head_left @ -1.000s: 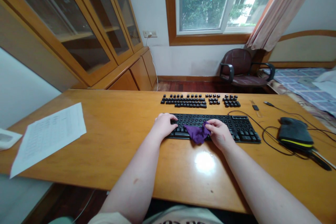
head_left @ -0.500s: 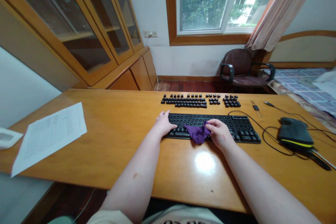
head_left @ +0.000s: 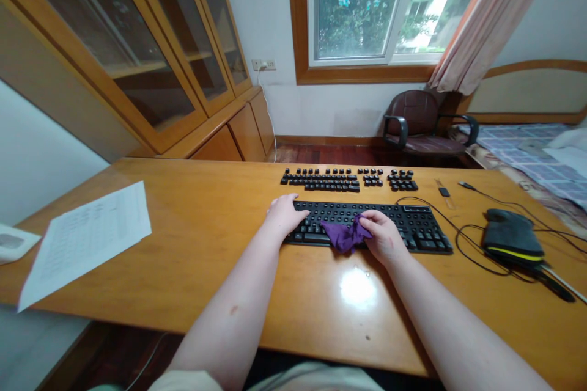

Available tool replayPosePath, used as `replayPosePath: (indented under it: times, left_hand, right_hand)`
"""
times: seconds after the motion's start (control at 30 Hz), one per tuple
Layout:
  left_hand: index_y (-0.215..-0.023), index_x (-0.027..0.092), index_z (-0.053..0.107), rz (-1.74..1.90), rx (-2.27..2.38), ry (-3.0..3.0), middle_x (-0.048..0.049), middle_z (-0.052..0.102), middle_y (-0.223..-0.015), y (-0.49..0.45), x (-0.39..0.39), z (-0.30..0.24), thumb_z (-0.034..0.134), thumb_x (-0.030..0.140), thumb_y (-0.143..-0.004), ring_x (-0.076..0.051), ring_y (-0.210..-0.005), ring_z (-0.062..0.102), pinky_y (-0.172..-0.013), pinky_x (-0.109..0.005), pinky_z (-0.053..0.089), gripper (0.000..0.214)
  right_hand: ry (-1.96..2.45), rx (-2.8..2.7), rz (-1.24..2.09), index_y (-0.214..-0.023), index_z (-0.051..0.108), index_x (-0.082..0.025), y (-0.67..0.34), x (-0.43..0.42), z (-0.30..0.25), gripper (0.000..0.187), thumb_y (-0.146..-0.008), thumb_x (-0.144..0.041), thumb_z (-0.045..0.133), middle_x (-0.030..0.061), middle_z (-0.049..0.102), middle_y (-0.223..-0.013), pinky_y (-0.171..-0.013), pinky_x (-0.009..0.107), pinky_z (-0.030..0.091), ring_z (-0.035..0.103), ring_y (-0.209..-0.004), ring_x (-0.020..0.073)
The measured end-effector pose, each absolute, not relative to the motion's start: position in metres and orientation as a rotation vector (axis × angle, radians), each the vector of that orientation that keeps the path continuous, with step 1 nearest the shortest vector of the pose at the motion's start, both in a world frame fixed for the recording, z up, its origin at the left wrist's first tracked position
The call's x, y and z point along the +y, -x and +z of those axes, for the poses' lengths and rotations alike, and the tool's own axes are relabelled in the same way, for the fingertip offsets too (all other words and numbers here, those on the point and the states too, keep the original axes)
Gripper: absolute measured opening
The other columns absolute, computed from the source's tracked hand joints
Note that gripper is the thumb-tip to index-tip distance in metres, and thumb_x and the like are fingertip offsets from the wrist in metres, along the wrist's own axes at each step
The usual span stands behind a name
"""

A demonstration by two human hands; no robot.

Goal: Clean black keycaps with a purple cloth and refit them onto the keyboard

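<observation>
A black keyboard (head_left: 316, 237) with many of its keycaps off lies on the wooden desk. My left hand (head_left: 285, 215) grips its left end, thumb on top and fingers at the far edge. Pinched between the thumb and fingers of my right hand (head_left: 383, 233) is a purple cloth (head_left: 342, 237). The cloth rests on the middle of the keyboard and hangs over its near edge. Behind the keyboard, loose black keycaps (head_left: 332, 182) are laid out in rows and groups.
Paper sheets (head_left: 87, 235) lie on the desk (head_left: 197, 226) at left, beside a white device (head_left: 16, 243). To the right are a grey pouch (head_left: 513, 235), cables and a small clear-and-black tool (head_left: 444, 192). A chair (head_left: 415, 125) stands beyond the desk.
The view has shifted slightly. My right hand keeps its pinch on the cloth, whose folds have changed a little. The left hand stays at the keyboard's left end.
</observation>
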State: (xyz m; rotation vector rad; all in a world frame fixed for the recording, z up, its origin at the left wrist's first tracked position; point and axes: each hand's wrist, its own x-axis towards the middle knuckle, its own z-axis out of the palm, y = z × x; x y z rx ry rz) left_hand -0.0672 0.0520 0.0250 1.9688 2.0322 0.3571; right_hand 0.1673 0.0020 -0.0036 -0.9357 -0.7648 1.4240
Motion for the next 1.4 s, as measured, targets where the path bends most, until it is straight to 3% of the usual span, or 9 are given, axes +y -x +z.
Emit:
replayPosePath:
  times: [0.17,0.33,0.73,0.97,1.1,1.17,1.27,1.4]
  left_hand:
    - [-0.113,0.021,0.059,0.25,2.101,-2.119,-0.0156,0.062,-0.11,0.057,0.08,0.03,0.058,0.037,-0.074,-0.035,-0.101,0.056,-0.084,-0.047,0.043,0.043]
    - [-0.109,0.025,0.063,0.267,2.026,-2.263,-0.0108,0.062,-0.11,0.058,0.107,0.026,0.052,0.025,-0.079,-0.029,-0.104,0.055,-0.089,-0.042,0.042,0.032]
    - [-0.085,0.024,0.07,0.264,1.891,-2.374,-0.0076,0.065,-0.101,0.061,0.128,0.02,0.058,0.025,-0.074,-0.026,-0.102,0.056,-0.089,-0.036,0.042,0.017]
    - [-0.077,0.021,0.067,0.303,1.885,-2.341,-0.0065,0.067,-0.086,0.059,0.125,0.026,0.059,0.023,-0.072,-0.024,-0.09,0.06,-0.085,-0.036,0.045,0.009]
    - [-0.084,0.02,0.063,0.459,1.828,-2.34,-0.0057,0.064,-0.093,0.049,0.106,0.04,0.055,0.021,-0.075,-0.02,-0.09,0.059,-0.081,-0.031,0.046,0.013]
    - [-0.083,0.019,0.06,0.725,1.639,-2.291,-0.0035,0.063,-0.089,0.037,0.085,0.045,0.054,0.021,-0.076,-0.016,-0.085,0.059,-0.081,-0.026,0.046,0.01]
    - [-0.082,0.019,0.056,1.05,1.366,-2.041,-0.0017,0.061,-0.084,0.015,0.044,0.047,0.054,0.022,-0.076,-0.013,-0.077,0.059,-0.075,-0.026,0.048,0.007]
    - [-0.076,0.019,0.053,1.191,1.321,-1.873,-0.0019,0.058,-0.081,-0.006,0.005,0.038,0.057,0.018,-0.074,-0.015,-0.079,0.057,-0.074,-0.028,0.049,0.004]
  right_hand:
    - [0.921,-0.742,1.437,-0.068,0.066,-0.02,-0.168,0.003,-0.005,0.02,-0.053,-0.024,0.079,-0.0017,0.064,-0.06,-0.046,0.023,0.042,0.055,-0.049,0.0102]
    - [0.913,-0.746,1.433,-0.069,0.066,-0.02,-0.168,0.003,-0.005,0.019,-0.055,-0.024,0.078,-0.0021,0.064,-0.061,-0.047,0.022,0.041,0.055,-0.05,0.0097]
    - [0.939,-0.726,1.4,-0.067,0.065,-0.02,-0.164,0.001,0.0,0.021,-0.052,-0.025,0.079,-0.0019,0.063,-0.057,-0.044,0.023,0.041,0.054,-0.046,0.0105]
    - [0.945,-0.733,1.412,-0.068,0.064,-0.02,-0.166,0.002,-0.004,0.021,-0.053,-0.026,0.078,-0.0011,0.064,-0.059,-0.045,0.024,0.042,0.055,-0.048,0.0118]
    - [0.943,-0.718,1.414,-0.068,0.065,-0.02,-0.165,0.002,0.0,0.022,-0.052,-0.027,0.079,-0.0012,0.064,-0.06,-0.046,0.024,0.043,0.055,-0.049,0.0117]
    - [0.939,-0.716,1.417,-0.071,0.066,-0.021,-0.164,0.002,0.001,0.024,-0.052,-0.027,0.079,-0.001,0.065,-0.062,-0.048,0.024,0.044,0.056,-0.051,0.0119]
    - [0.935,-0.736,1.412,-0.08,0.067,-0.022,-0.163,0.002,0.002,0.028,-0.055,-0.03,0.078,0.001,0.068,-0.072,-0.054,0.026,0.046,0.06,-0.06,0.0144]
    - [0.932,-0.762,1.35,-0.086,0.065,-0.023,-0.163,0.003,0.001,0.03,-0.06,-0.033,0.076,0.0028,0.068,-0.083,-0.062,0.029,0.049,0.062,-0.07,0.0169]
